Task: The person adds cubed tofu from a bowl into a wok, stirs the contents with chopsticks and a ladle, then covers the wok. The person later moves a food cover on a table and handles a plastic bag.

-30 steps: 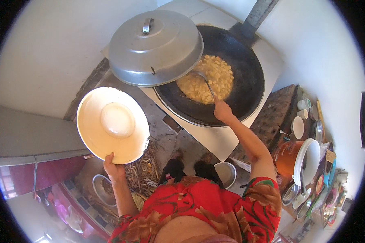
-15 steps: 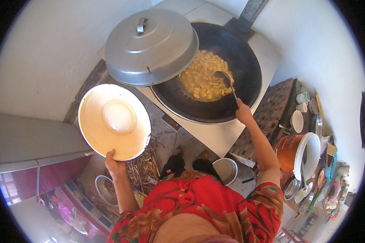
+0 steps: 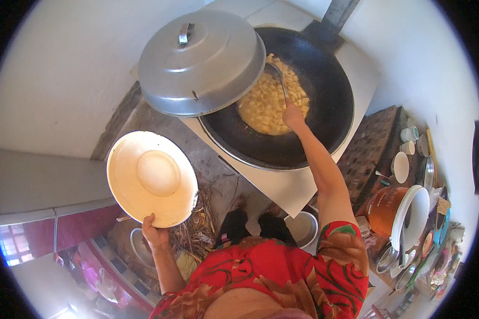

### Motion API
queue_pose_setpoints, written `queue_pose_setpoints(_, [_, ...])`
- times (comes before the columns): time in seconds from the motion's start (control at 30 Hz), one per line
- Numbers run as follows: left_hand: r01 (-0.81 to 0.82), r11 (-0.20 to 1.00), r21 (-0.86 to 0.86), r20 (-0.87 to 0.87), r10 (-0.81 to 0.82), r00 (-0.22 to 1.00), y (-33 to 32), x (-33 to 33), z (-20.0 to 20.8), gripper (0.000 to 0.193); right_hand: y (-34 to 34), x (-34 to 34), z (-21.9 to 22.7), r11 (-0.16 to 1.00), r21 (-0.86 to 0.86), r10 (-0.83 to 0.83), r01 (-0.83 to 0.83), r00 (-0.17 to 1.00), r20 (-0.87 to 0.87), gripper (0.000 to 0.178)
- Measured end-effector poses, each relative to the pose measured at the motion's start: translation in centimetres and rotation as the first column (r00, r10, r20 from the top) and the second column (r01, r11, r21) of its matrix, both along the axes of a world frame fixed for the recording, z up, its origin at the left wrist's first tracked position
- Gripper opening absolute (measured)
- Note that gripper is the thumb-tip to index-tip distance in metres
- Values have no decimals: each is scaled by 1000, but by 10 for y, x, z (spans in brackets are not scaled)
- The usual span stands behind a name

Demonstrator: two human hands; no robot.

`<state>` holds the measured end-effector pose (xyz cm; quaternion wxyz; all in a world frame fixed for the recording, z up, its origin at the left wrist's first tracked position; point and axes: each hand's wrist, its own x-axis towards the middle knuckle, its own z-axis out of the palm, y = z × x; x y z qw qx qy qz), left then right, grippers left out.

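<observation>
A person's bare left hand grips the near rim of a wide, round, cream-coloured basin with dark chipped edges, thumb over the inner wall, fingers mostly hidden beneath. The basin is held tilted at the left, near a white-topped stove and apart from it. The right hand is closed around the handle of a grey metal ladle, whose bowl lies at the far left part of pale yellow, cube-cut food in a large, round, black wok. A domed, silver-grey metal lid overlaps the wok's left side. Dry brown stalks lie on the floor, near left; an orange bucket with a white rim stands at right.
</observation>
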<state>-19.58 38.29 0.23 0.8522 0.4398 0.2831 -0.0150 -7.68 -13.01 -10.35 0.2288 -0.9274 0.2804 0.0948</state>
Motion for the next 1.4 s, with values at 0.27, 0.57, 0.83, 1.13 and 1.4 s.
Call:
queue_pose_setpoints(0.27, [15, 1000, 24, 7, -15, 1000, -6, -5, 5, 52, 58, -50, 20, 962, -96, 259, -254, 965, 37, 61])
queue_pose_setpoints(0.57, [91, 994, -52, 88, -86, 992, -21, 8, 2, 52, 69, -159, 85, 939, -37, 334, -341, 933, -135, 62])
queue_pose_setpoints(0.83, [115, 993, -42, 88, -111, 990, -36, 10, 5, 55, 13, -194, 77, 959, -190, 169, -209, 964, -204, 61])
queue_pose_setpoints(1.13, [60, 998, -6, 51, -60, 997, -40, -8, 18, 58, -32, -117, 26, 990, -133, -44, 50, 998, 47, 46])
queue_pose_setpoints(1.4, [43, 999, 9, 58, -43, 997, -19, -21, 5, 56, 5, -49, 21, 803, 539, -246, 254, 965, -89, 52])
